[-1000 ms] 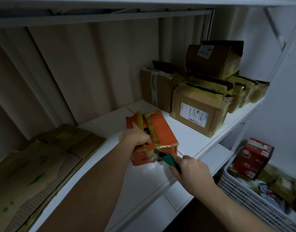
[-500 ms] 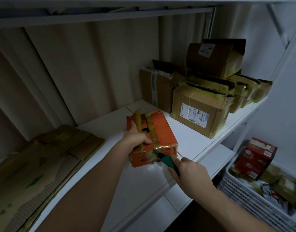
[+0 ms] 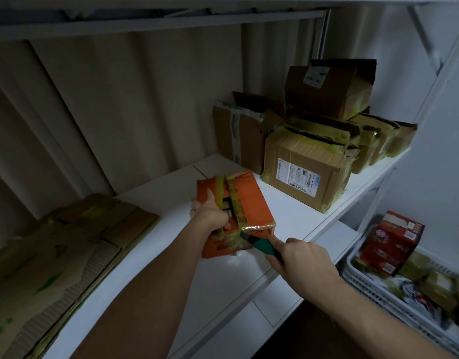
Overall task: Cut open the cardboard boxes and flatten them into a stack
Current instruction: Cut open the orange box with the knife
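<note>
An orange cardboard box wrapped in yellowish tape stands on the white shelf. My left hand grips its top left side, fingers curled over the taped seam. My right hand grips a teal-handled utility knife, whose blade end touches the tape at the box's near right top edge. A stack of flattened cardboard lies at the left end of the shelf.
Several taped brown boxes are piled at the shelf's right end, one on top. A lower white shelf sits below. A white plastic basket with a red carton and packets stands at lower right.
My right hand has drawn the knife a little toward me along the box's front edge. My left hand keeps its grip on the box.
</note>
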